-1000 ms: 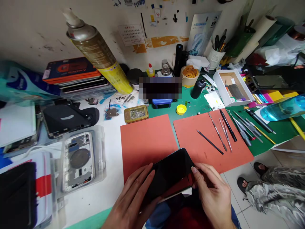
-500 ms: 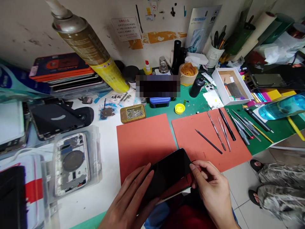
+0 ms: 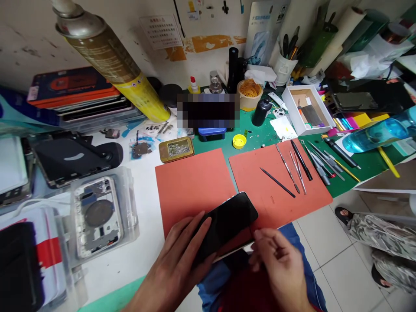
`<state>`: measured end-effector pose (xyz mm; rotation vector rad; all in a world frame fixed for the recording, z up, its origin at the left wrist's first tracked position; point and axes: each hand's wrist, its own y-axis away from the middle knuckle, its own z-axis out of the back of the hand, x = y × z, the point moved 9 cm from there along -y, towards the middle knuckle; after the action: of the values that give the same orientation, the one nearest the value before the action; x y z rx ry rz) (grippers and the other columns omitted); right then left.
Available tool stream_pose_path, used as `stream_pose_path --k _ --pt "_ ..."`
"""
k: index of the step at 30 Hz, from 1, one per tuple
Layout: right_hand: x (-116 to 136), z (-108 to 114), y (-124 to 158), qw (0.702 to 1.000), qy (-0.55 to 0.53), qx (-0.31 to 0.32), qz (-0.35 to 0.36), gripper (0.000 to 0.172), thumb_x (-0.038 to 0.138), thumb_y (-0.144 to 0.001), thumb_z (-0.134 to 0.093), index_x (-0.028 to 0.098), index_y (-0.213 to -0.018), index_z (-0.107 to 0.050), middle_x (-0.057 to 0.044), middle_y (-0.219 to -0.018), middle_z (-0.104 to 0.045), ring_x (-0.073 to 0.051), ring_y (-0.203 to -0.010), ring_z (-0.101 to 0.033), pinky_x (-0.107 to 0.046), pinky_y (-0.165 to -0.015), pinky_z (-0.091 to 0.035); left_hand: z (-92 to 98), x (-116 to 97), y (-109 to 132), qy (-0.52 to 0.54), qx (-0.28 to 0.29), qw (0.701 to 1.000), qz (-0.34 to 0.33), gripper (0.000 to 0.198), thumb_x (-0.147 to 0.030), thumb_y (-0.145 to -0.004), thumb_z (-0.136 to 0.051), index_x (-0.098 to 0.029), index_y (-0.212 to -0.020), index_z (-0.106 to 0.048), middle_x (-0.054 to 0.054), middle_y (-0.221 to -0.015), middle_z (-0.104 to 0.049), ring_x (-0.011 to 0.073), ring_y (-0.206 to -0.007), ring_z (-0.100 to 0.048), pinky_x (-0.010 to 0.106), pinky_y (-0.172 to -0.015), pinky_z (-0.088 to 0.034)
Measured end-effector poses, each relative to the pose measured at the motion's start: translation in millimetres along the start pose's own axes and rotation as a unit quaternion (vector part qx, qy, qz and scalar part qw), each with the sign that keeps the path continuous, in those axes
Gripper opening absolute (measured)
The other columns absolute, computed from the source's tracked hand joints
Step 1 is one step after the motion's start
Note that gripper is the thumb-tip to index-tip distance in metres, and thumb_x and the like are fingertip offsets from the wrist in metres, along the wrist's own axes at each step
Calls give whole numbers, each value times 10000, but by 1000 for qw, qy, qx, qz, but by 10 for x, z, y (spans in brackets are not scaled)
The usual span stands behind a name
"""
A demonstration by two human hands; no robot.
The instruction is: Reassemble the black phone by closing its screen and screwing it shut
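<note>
A dark smartphone (image 3: 232, 219) lies tilted near the front edge of the left orange mat (image 3: 190, 184), its glossy screen upward. My left hand (image 3: 178, 253) grips it, with fingers across its left end and the thumb along its lower side. Just off the phone's lower right corner is my right hand (image 3: 281, 264). Its fingers are curled with thumb and forefinger close together; whether something small is between them is hidden. On the right orange mat (image 3: 250, 167) lie a thin black stick (image 3: 277, 183), a metal spatula tool (image 3: 287, 168), tweezers (image 3: 298, 172) and a black pen-like tool (image 3: 301, 159).
Several more hand tools (image 3: 320, 162) lie right of the mats. Behind stand a yellow cap (image 3: 239, 141), a tin of screws (image 3: 176, 149), a spray can (image 3: 113, 60) and a white box (image 3: 307, 110). An opened phone housing (image 3: 97, 216) sits left. A person's legs (image 3: 380, 229) show at right.
My right hand has come away from the phone's right corner, down toward me. My left hand stays on the phone. The whole view has shifted slightly.
</note>
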<state>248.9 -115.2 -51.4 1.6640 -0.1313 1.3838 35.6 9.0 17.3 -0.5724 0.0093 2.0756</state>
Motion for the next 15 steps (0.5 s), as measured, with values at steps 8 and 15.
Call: stream_pose_path --k 8,15 --pt "-222 -563 362 978 -128 123 -109 697 753 -762 -954 176 -1101 -758 -115 -936 -884 -315 -925 -876 -480 -948 -705 57 -201 -92 -11 -30 999 31 689 -216 -1128 -607 -208 -1772 -365 164 -1368 -758 328 -1201 -726 478 -988 -669" --pt "-264 -493 393 977 -149 82 -127 831 812 -544 -1025 181 -990 -719 -93 -860 -861 -304 -842 -869 -436 -871 -716 -22 -257 -46 -90 -49 994 39 901 -407 -1070 -708 -57 -1781 -278 298 -1500 -655 455 -1318 -652 615 -1059 -619"
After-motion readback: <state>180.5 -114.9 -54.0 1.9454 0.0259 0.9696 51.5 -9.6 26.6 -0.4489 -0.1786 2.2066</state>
